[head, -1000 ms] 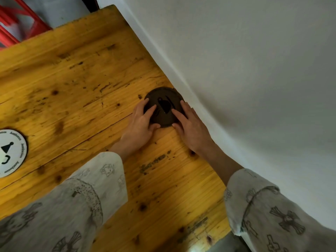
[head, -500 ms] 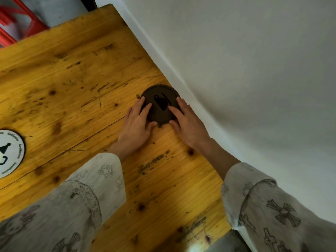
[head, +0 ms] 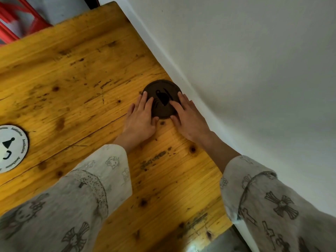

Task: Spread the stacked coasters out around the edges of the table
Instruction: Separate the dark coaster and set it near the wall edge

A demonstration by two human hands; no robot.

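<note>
A dark brown round coaster (head: 161,91) with a black emblem lies flat on the wooden table (head: 81,70), close to the table's right edge by the wall. My left hand (head: 141,120) rests flat with its fingertips on the coaster's left part. My right hand (head: 189,117) lies flat with its fingertips on the coaster's right part. Neither hand grips it; the fingers are spread and press down on top. A white round coaster (head: 11,148) with black print lies at the left edge of the view.
A white wall (head: 254,70) runs along the table's right edge. Red metal bars (head: 16,20) stand beyond the table's far end. The near right corner of the table ends by a grey floor patch (head: 218,242).
The dark coaster and both hands have slid slightly farther along the table's right edge; the fingers stay on top of it.
</note>
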